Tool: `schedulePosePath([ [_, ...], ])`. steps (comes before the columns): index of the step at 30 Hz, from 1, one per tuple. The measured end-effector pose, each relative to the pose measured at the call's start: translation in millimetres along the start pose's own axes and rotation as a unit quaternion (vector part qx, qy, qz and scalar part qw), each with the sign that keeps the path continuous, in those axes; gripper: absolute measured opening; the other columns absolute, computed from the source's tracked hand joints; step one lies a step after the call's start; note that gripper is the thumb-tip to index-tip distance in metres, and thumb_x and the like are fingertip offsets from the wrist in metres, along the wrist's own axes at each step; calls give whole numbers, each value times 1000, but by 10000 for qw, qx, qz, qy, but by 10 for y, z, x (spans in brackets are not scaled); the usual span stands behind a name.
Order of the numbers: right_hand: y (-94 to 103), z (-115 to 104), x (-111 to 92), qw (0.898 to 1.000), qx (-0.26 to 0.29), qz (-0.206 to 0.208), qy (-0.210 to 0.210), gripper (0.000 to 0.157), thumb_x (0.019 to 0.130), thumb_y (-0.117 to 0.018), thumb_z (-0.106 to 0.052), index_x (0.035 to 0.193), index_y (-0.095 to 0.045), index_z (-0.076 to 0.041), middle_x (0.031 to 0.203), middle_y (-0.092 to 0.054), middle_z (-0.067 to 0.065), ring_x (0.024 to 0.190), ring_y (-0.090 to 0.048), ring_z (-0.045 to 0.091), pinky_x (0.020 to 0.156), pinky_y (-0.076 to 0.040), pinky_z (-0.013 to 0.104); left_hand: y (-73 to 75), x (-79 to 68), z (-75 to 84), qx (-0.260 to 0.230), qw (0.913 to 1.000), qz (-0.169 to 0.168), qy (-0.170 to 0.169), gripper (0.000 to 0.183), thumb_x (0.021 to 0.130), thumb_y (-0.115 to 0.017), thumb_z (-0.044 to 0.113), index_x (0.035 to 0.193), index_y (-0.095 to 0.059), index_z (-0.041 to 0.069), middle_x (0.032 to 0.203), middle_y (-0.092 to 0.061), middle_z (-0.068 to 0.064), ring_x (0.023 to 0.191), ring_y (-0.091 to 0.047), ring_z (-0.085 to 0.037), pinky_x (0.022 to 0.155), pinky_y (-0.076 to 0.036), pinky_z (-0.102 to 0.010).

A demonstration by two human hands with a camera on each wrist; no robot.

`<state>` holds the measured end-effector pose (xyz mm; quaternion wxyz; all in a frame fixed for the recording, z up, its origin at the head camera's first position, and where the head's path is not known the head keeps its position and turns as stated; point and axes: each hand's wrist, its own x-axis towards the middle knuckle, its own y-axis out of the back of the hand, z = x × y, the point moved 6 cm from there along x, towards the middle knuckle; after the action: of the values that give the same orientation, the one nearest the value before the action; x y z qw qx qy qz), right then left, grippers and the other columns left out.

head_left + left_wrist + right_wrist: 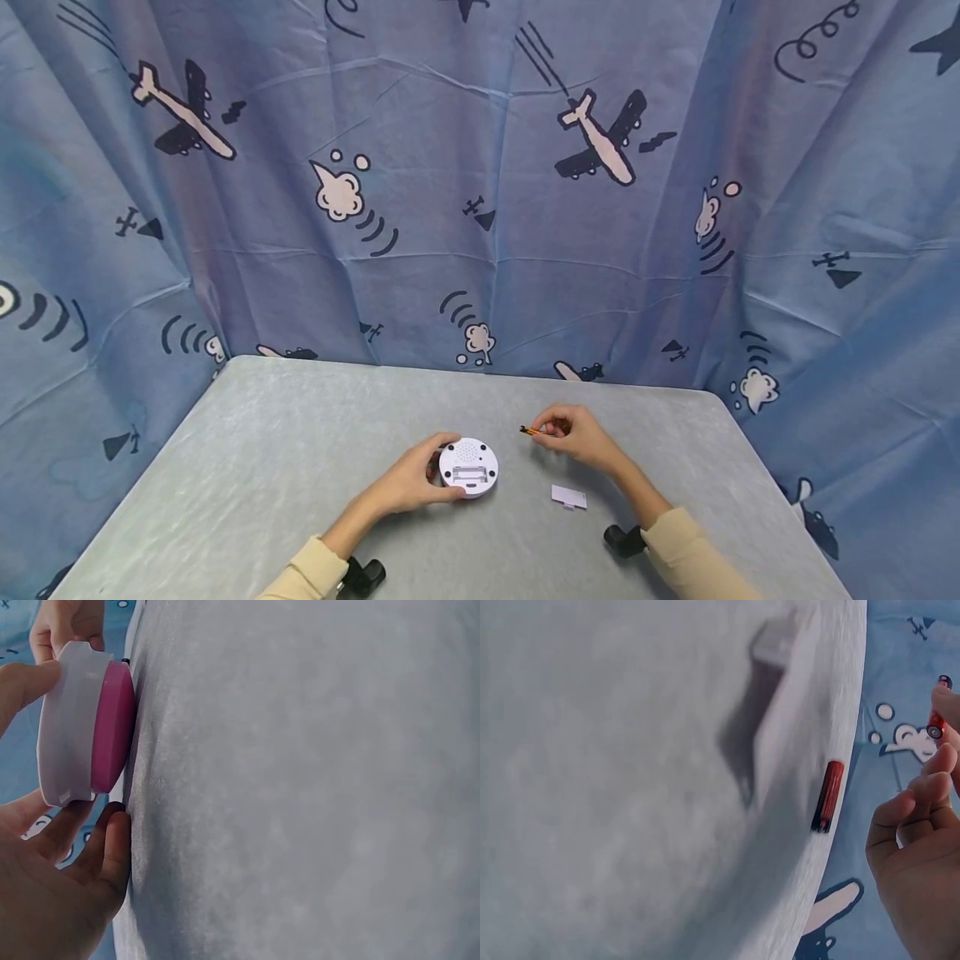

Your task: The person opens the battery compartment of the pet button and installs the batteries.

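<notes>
— Left grip [412, 480]: wide or narrow?
— Spread wide, clasping a device [468, 463] by its rim, thumb along the near edge, fingers along the far.
— Shape and stuff?
— Round, shallow, smooth white plastic, with a cluster of tiny holes [470, 450], dark round feet [491, 474] and an open rectangular bay [470, 476] facing up. Underneath, a rounded pink layer [114, 727] close above the worktop [300, 433]; touching or not, impossible to tell.
— Right grip [581, 435]?
— Narrow, pinching a slim red-and-black battery [934, 726], right of the device. Lying on the worktop, a second battery [829, 796], likewise cylindrical.
— Nearer the wearer?
— A cover [568, 497]: thin, pale, oblong, small-tabbed.
— Surfaces?
— Mottled pale grey below; behind, a creased blue curtain [420, 108] printed with planes.
</notes>
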<state>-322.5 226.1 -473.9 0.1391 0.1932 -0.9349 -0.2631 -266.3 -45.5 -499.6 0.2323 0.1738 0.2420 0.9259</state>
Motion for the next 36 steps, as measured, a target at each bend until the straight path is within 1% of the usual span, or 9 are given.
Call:
schedulePosePath([
  [4, -98, -62, -5, 9996, -9, -205, 207, 11, 86, -77, 7, 93, -71, 2, 77, -54, 7, 66, -45, 10, 56, -34, 19, -1, 1, 8, 19, 10000, -32, -58, 78, 81, -88, 26, 142, -50, -4, 127, -59, -10, 102, -54, -19, 81, -49, -31],
  [8, -180, -102, -18, 9988, 93, -381, 309, 11, 86, -78, 4, 94, -72, -2, 78, -54, 3, 67, -47, 9, 57, -36, 19, -4, 3, 14, 73, 9999, -72, -93, 80, 82, -87, 26, 144, -48, -4, 136, -56, -14, 114, -54, -24, 91, -48, -37],
  [14, -312, -176, -53, 9971, 320, -564, 406, 11, 88, -79, 1, 96, -73, -3, 79, -53, -1, 70, -48, 8, 59, -37, 19, -6, 1, 4, 107, 9999, -123, -7, 83, 82, -85, 27, 148, -46, -3, 145, -50, -18, 132, -47, -32, 107, -38, -49],
  [18, -422, -304, -78, 9958, 317, -670, 532, 10, 87, -77, 6, 95, -72, 2, 78, -53, 3, 68, -47, 8, 58, -36, 19, -12, -1, -13, -34, 9999, -145, 68, 87, 82, -85, 26, 150, -40, -4, 145, -49, -18, 129, -50, -32, 101, -44, -46],
  [22, -496, -550, -110, 9932, 546, -854, 565, 10, 87, -75, 8, 95, -71, 7, 77, -53, 5, 67, -46, 8, 58, -36, 19, -18, -2, -43, -307, 9994, -118, 106, 84, 81, -85, 23, 146, -40, -5, 140, -53, -16, 122, -55, -30, 90, -49, -37],
  [25, -558, -536, -89, 9916, 649, -951, 589, 9, 89, -76, 5, 96, -71, 5, 77, -53, 2, 67, -45, 7, 57, -36, 20, -17, -4, -56, -400, 9991, -102, 95, 79, 81, -86, 21, 142, -43, -3, 138, -54, -15, 121, -57, -30, 89, -49, -36],
  [29, -638, -415, -45, 9925, 516, -955, 571, 9, 88, -76, 5, 95, -72, 3, 75, -51, 0, 65, -44, 6, 56, -34, 20, -20, -3, -54, -423, 9990, -148, 56, 77, 83, -85, 22, 144, -45, -1, 137, -55, -11, 118, -58, -27, 89, -50, -35],
  [32, -672, -436, -38, 9931, 383, -955, 567, 10, 87, -76, 8, 94, -72, 4, 74, -52, 2, 64, -43, 7, 57, -33, 20, -21, -2, -46, -401, 9990, -176, 33, 76, 84, -84, 23, 145, -45, 0, 136, -56, -10, 116, -58, -25, 89, -51, -35],
  [36, -718, -407, -34, 9928, 368, -1049, 441, 10, 88, -78, 2, 96, -73, 0, 76, -53, 1, 66, -44, 7, 58, -34, 20, -15, -8, -27, -376, 9992, -161, -1, 76, 85, -84, 23, 146, -45, -1, 136, -56, -12, 116, -58, -26, 89, -52, -37],
])
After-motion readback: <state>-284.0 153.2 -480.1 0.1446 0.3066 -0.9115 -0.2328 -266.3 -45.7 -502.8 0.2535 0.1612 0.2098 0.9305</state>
